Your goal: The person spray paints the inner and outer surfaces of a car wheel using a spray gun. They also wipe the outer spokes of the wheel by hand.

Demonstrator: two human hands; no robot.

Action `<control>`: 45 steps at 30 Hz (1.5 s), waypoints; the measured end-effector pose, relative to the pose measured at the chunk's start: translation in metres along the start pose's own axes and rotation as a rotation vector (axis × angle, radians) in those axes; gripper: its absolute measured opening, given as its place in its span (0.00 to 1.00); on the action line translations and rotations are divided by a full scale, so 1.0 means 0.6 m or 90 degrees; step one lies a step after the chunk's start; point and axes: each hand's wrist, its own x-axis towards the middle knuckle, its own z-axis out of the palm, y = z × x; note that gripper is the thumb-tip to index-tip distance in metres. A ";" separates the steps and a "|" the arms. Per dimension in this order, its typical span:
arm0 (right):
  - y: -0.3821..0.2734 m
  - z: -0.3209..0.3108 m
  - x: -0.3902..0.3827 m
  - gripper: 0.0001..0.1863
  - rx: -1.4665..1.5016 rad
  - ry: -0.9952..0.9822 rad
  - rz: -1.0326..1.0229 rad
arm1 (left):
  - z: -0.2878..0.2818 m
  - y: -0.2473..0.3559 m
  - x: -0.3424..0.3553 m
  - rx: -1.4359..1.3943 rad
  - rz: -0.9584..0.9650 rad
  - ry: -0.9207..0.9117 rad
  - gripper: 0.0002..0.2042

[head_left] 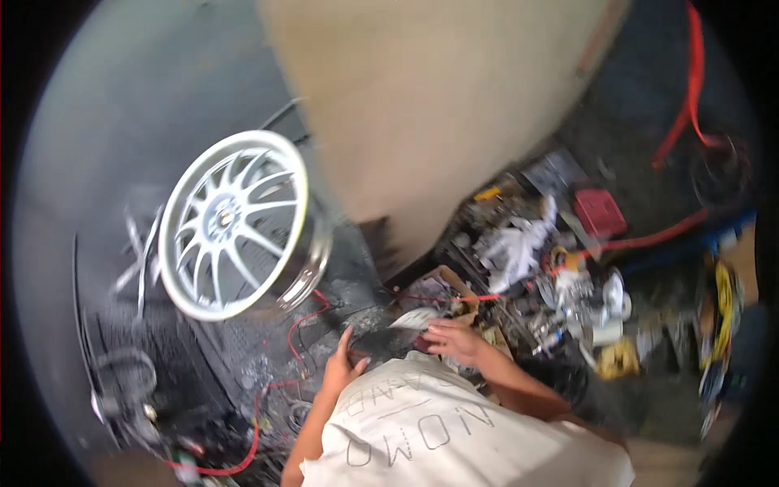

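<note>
My left hand [345, 364] is low in the middle, fingers and thumb apart, holding nothing visible. To its right, my right hand [450, 341] has loosely stretched fingers beside a pale, flat, streaky piece [412, 319]; I cannot tell whether they touch it. Above and left of my hands, a white multi-spoke wheel rim [261, 243] with a shiny barrel is raised on its side, face toward me; what supports it is hidden. My cream top with hand-drawn lettering fills the bottom middle.
A large beige panel [438, 97] rises ahead. Red hoses [690, 65] hang right and run across the dark, stained floor [260, 357]. Cluttered tools, white rags [519, 243], a red box [599, 213] and yellow cords [718, 316] lie right. Dark cables [130, 365] lie left.
</note>
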 end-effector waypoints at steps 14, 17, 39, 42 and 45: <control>-0.178 0.310 0.028 0.55 -0.701 -0.418 -0.454 | -0.188 0.181 -0.026 0.228 0.393 0.214 0.08; -0.212 0.397 0.056 0.53 -0.713 -0.501 -0.532 | -0.242 0.194 -0.015 0.184 0.441 0.263 0.13; -0.413 0.695 0.437 0.35 -1.559 0.046 -0.580 | -0.665 -0.118 0.127 0.155 0.328 0.452 0.18; -0.440 0.738 0.476 0.34 -1.592 0.007 -0.612 | -0.736 -0.140 0.161 0.131 0.368 0.442 0.16; -0.458 0.745 0.463 0.32 -1.685 -0.032 -0.559 | -0.775 -0.153 0.176 0.109 0.380 0.490 0.15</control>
